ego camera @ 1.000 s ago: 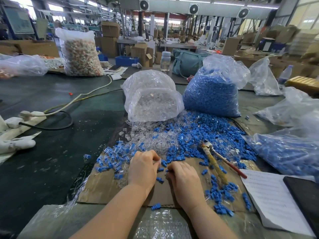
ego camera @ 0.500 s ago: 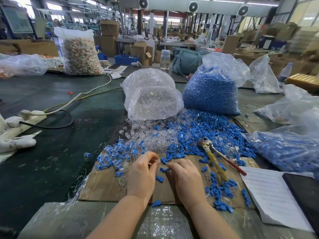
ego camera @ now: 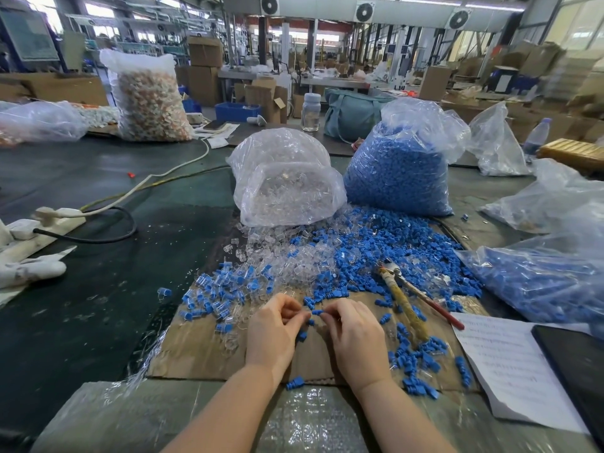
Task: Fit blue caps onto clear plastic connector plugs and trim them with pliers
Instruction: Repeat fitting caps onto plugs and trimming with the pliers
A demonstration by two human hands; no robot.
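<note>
head view looks forward and down; hands close below

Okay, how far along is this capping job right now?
Early on. Done: a small heap of clear plugs with blue caps fitted on the brown cardboard sheet. In hand: the right hand pinches a blue cap toward the left hand, which seems to hold a clear plug. Left: loose blue caps, both large bags, and trimming, since the yellow-handled pliers lie untouched.
</note>
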